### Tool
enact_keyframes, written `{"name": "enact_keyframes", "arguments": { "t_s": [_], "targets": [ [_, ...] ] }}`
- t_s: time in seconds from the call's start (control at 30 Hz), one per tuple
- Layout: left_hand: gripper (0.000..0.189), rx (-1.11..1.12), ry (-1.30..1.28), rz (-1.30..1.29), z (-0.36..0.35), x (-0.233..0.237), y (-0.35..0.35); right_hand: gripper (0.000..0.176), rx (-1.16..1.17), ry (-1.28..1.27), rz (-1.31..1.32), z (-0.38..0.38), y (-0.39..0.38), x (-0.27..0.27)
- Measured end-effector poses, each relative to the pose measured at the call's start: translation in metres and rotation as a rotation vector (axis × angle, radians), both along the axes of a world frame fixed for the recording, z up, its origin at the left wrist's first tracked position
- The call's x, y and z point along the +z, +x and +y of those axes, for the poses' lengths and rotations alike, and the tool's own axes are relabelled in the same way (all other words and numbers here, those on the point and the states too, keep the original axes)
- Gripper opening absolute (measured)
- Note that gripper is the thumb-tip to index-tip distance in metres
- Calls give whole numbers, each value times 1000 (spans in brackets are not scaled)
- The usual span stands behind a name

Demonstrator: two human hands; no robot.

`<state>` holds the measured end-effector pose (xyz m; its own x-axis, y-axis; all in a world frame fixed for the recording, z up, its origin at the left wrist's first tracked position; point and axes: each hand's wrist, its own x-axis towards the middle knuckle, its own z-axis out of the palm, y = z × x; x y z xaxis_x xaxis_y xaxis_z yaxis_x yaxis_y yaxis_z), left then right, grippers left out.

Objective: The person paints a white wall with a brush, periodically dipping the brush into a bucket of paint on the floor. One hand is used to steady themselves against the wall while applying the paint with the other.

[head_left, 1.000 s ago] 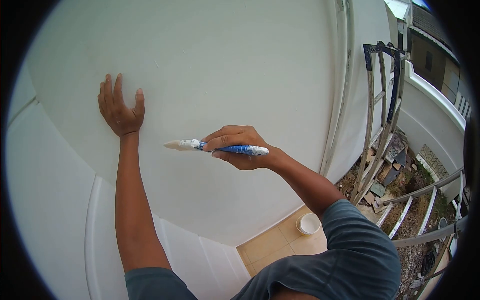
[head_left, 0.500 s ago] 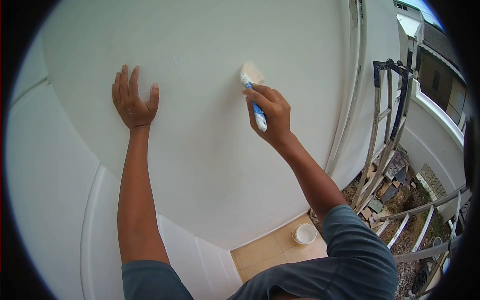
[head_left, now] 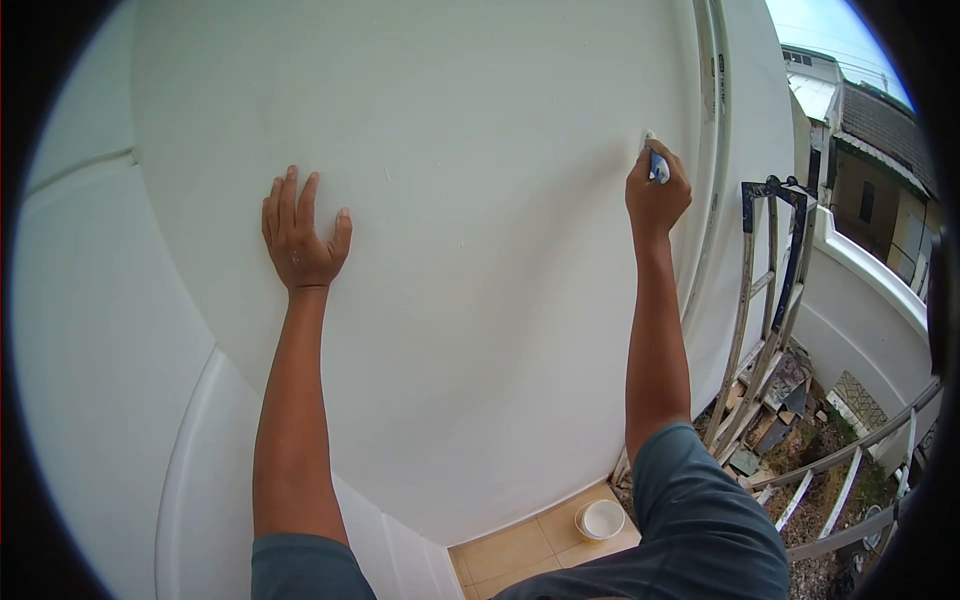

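My left hand point(head_left: 300, 236) lies flat on the white wall point(head_left: 470, 230), fingers spread, holding nothing. My right hand point(head_left: 655, 192) is raised high on the wall's right side, fist closed around a paintbrush point(head_left: 656, 166) with a blue handle. Only a bit of the handle and a sliver of the white bristles show above my fingers, pressed against the wall near the vertical white pipe point(head_left: 712, 150).
A white bucket point(head_left: 601, 519) stands far below on tan floor tiles. A metal ladder frame point(head_left: 765, 290) leans to the right, with rubble point(head_left: 775, 400) and scaffold rails point(head_left: 850, 450) beneath. A low white parapet point(head_left: 870, 290) and neighbouring roofs lie beyond.
My right hand has swung the brush from low centre, up and rightward to the wall's right edge. The view has tilted upward; my left hand stays flat on the wall.
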<state>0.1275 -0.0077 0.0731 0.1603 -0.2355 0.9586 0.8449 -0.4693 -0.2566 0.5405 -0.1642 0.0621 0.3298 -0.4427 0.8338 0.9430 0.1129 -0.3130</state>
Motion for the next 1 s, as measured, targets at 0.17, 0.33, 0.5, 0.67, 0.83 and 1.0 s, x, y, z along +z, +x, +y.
{"name": "enact_keyframes", "arguments": {
  "t_s": [0.17,0.33,0.5,0.67,0.83,1.0],
  "targets": [
    [53,-18,8,9,2,-1,-1,17,480,-517,-653,4,-171,-4],
    [49,-46,21,-2,2,1,-3,17,1203,-563,-449,-18,-147,42],
    [49,-61,11,-14,3,0,-2,15,366,2,-93,7,-13,93],
    [48,-58,9,-16,1,0,1,22,-12,-220,-410,30,-42,87],
    [45,-86,32,-26,0,2,-2,15,844,-351,-761,4,-170,68],
    [44,-87,36,-28,2,1,1,18,995,-446,-345,-7,-134,77]
  ]
}}
